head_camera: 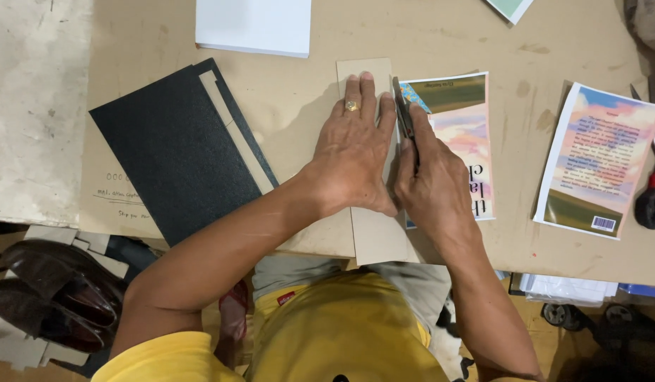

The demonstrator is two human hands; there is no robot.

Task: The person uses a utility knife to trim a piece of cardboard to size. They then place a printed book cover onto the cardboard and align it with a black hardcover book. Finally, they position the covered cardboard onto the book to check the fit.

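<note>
Closest to the camera is the person's yellow shirt (341, 332), with both bare forearms reaching out from it over a tan worktable (299, 106). The left hand (355, 152), a gold ring on one finger, lies flat with fingers spread, pressing down a long strip of grey cardboard (377, 237) that runs away from the body and overhangs the table's near edge. Just beside it, the right hand (430, 184) is closed around a dark utility knife (405, 120), the blade end lying along the strip's right edge, close against the left hand's fingers. Under and to the right of the right hand lies a printed cover sheet in pink, blue and olive (461, 134), partly hidden by the hand. Well to the right sits a second printed sheet with a sky scene (599, 166), and beyond it red-handled scissors (652, 191) at the table's edge. To the left of the hands a black textured board (172, 155) lies at an angle with a thin cardboard strip on it. A stack of white paper (253, 27) rests at the far side. On the floor at lower left stands a pair of dark leather shoes (51, 290).
</note>
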